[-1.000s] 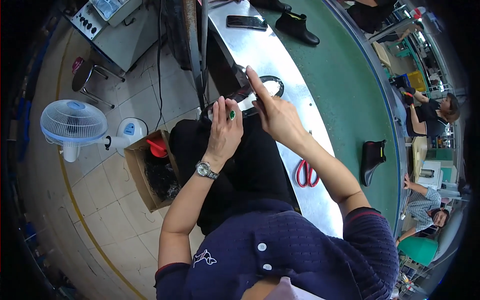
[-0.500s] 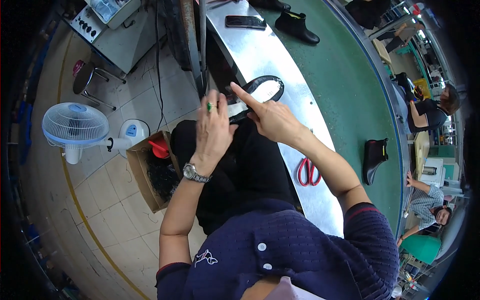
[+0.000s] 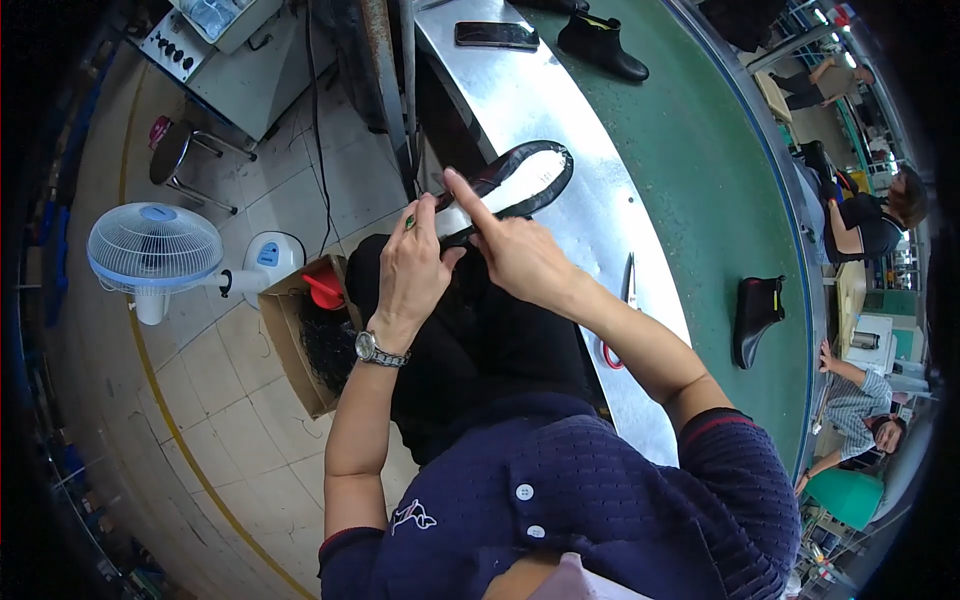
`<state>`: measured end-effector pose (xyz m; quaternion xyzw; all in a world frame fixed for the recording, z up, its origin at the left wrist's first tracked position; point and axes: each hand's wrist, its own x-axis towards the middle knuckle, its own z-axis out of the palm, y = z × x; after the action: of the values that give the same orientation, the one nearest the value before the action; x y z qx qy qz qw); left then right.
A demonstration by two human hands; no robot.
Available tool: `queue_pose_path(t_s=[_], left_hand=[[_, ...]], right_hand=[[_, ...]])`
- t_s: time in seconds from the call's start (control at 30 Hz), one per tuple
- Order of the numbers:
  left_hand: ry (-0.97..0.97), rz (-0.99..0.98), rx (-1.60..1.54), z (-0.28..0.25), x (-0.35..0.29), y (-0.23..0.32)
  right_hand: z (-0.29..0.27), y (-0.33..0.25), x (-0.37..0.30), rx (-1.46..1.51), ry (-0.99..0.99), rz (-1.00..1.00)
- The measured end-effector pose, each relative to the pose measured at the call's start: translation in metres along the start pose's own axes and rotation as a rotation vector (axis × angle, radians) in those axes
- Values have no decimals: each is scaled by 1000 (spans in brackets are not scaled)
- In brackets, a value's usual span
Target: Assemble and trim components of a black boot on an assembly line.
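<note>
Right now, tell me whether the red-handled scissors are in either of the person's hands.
No, the red-handled scissors lie on the metal bench, partly hidden by the right forearm.

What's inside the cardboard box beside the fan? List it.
The cardboard box holds a red, cup-like item and a tangled black mass. The mass covers the box's bottom, so anything beneath cannot be seen.
</note>
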<state>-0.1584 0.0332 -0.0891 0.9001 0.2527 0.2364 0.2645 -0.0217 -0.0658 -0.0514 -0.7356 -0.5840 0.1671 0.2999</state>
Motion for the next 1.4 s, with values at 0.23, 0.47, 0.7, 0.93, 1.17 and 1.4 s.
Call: queue_pose_path(t_s=[0.23,0.47,0.7,0.93,1.17,1.4], left_hand=[[-120,-9,-98,-21,3,-10],[27,-242,-346,0,-40,-13],[-342,-1102,-1624,27,-77,-27],[-543,-1087,-1380,4,-70,-15],[-691,-962,-1051,35,-164,-280],[-720,-589,-1419,53,-113,-41]], right_hand=[[-32,16,11,-201,-89,23],[-45,44,-22,-388,-223,148],[-15,36,-90,245,-130,268],[-21,32,-111,359,-41,421],[-16,50,-116,1021,-125,473],[11,41,-117,1191,-388,521]])
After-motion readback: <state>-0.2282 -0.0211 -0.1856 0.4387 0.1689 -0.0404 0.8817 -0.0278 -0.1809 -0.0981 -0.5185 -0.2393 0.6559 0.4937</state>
